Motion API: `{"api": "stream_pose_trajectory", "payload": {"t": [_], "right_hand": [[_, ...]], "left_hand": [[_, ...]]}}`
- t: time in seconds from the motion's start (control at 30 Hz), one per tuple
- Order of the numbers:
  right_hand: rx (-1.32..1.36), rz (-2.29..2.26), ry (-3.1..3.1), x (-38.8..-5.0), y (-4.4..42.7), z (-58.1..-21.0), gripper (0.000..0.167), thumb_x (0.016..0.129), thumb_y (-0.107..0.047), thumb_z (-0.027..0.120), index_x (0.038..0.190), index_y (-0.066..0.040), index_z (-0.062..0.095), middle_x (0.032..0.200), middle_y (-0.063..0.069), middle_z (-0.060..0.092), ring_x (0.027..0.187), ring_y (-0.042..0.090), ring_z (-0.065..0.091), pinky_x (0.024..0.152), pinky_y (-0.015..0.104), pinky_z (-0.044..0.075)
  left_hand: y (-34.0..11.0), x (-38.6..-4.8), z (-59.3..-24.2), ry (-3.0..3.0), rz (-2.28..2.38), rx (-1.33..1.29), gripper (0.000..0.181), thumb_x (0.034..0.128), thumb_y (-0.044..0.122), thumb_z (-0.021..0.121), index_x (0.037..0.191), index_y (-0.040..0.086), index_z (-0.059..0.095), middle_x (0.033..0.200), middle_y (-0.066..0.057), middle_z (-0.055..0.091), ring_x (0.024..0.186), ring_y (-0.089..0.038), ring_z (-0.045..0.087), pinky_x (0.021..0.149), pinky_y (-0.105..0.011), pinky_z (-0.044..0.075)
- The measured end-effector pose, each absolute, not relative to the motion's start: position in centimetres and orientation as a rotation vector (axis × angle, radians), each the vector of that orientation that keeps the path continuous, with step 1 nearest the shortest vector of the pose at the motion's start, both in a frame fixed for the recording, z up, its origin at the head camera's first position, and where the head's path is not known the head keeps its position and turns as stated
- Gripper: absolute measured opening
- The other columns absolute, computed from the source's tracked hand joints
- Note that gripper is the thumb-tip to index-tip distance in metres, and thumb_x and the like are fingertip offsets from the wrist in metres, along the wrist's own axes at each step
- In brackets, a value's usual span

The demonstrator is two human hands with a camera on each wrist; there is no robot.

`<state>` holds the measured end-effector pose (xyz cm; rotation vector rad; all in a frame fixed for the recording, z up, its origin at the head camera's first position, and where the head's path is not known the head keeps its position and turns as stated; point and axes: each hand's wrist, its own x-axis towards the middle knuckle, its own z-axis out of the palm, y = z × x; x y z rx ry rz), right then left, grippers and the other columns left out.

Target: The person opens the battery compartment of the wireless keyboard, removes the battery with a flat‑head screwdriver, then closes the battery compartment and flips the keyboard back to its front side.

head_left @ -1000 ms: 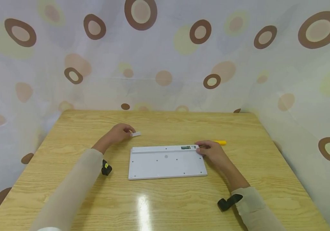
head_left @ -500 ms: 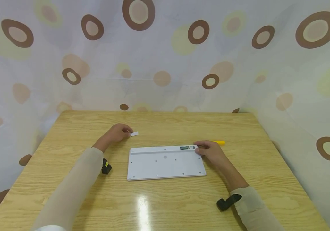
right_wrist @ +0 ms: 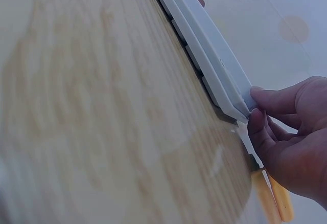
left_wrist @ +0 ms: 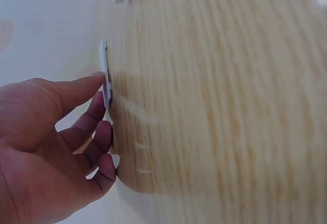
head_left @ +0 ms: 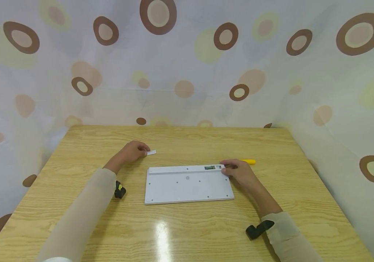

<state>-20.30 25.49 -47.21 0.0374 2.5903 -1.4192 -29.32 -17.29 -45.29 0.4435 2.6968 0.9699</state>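
Note:
A white keyboard (head_left: 188,187) lies face down on the wooden table, an uncovered battery slot with a battery near its upper right corner. My right hand (head_left: 241,174) pinches that corner between thumb and fingers; the right wrist view shows my right hand (right_wrist: 299,132) with the thumb on the back of the keyboard (right_wrist: 217,65). Left of and beyond the keyboard, my left hand (head_left: 132,152) pinches a small white cover (head_left: 151,152) just at the table. In the left wrist view the thumb of my left hand (left_wrist: 56,142) presses against the thin cover (left_wrist: 105,78).
Behind my right hand a yellow handle (head_left: 249,162) lies on the table (head_left: 187,229); it also shows below the hand as an orange handle (right_wrist: 281,198) in the right wrist view. A patterned cloth (head_left: 187,65) hangs around the back and sides.
My left hand, with the small cover, has shifted very slightly left relative to the keyboard. My right hand keeps its hold on the keyboard corner.

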Motion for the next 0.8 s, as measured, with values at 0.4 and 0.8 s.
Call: {"api": "stream_pose_trajectory", "payload": {"t": [0.4,0.8], "right_hand": [[0.031,-1.439,2.586,-20.3,25.5,-47.1,0.035,0.099,-0.019,0.066,0.133,-0.014,0.065,0.126,0.011,0.064,0.112,0.026,0.058,0.1,0.039,0.046],[0.022,-1.452,2.571,-20.3,25.5,-47.3,0.036,0.098,-0.02,0.067,0.133,-0.013,0.065,0.126,0.011,0.064,0.112,0.026,0.058,0.101,0.039,0.047]], "left_hand": [[-15.4,-28.9,-45.1,2.666,1.099,0.482,0.027,0.1023,0.015,0.058,0.124,0.003,0.068,0.118,-0.016,0.064,0.107,-0.03,0.057,0.092,-0.044,0.047],[-9.7,-27.4,-44.6,2.565,1.128,0.607,0.027,0.1002,0.017,0.063,0.125,0.008,0.069,0.113,-0.007,0.065,0.092,-0.021,0.055,0.075,-0.031,0.047]]}}
